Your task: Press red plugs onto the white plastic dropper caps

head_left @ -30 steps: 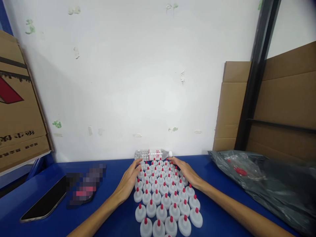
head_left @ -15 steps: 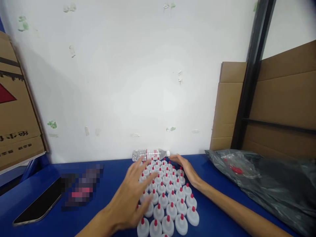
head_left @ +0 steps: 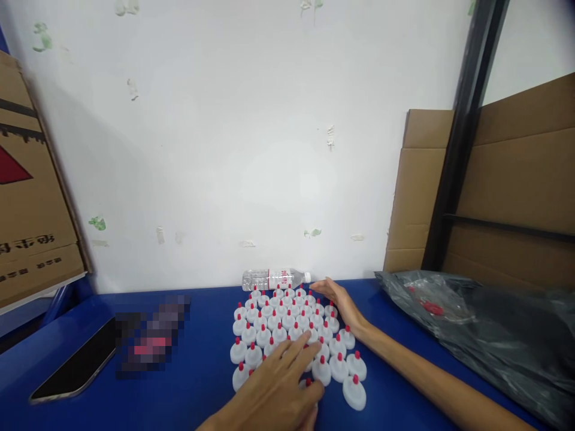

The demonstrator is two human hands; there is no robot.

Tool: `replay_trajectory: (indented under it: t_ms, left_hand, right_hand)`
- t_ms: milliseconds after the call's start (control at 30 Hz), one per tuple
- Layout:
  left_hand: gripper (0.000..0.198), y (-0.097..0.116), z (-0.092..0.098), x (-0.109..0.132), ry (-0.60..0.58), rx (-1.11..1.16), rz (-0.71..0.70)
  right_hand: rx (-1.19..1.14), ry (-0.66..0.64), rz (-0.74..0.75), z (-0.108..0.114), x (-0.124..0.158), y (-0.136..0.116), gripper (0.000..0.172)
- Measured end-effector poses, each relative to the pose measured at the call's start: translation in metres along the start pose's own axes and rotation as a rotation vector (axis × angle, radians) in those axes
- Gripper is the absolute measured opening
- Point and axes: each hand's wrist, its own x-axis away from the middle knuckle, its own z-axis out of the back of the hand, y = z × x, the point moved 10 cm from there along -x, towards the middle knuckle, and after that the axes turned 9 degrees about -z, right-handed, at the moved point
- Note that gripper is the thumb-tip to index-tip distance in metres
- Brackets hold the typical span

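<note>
Several white oval bottles with red tips (head_left: pixel 288 321) stand upright in a close group on the blue table (head_left: pixel 197 383). Over the front of the group lies my left hand (head_left: pixel 287 383), fingers apart, its fingertips among the red tips; it hides some bottles beneath it. My right hand (head_left: pixel 335 299) rests along the group's right back edge, fingers stretched out and holding nothing. A clear water bottle with a white cap (head_left: pixel 281 279) lies on its side behind the group, against the wall.
At the left lie a black phone (head_left: pixel 74 365) and a pixelated item (head_left: pixel 155 335). A cardboard box (head_left: pixel 36 197) stands far left. Grey plastic sheeting (head_left: pixel 503 329) with a clear bag of red pieces (head_left: pixel 433 306) covers the right side, below cardboard (head_left: pixel 521 179) and a black post (head_left: pixel 453 149).
My left hand has moved right and toward me, over the front bottles. Bottles on the left side now show. My right hand has hardly moved.
</note>
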Motion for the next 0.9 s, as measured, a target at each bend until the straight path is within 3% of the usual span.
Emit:
replay_trajectory:
  t_ms: [133, 300, 600, 900]
  left_hand:
    - [0.02, -0.014, 0.002, 0.003, -0.061, 0.089, 0.116]
    - [0.024, -0.022, 0.001, 0.005, -0.081, 0.155, 0.177]
    - [0.026, -0.049, -0.002, 0.013, -0.099, 0.161, 0.262]
    - [0.021, -0.049, 0.002, 0.014, -0.07, 0.133, 0.25]
  right_hand:
    - [-0.001, -0.003, 0.0, 0.0, -0.001, 0.002, 0.039]
    - [0.005, -0.003, -0.008, 0.002, -0.003, 0.006, 0.06]
    - [0.026, -0.015, -0.034, 0.004, -0.006, 0.011, 0.059]
    - [-0.023, 0.025, -0.059, 0.008, -0.005, 0.012, 0.057]
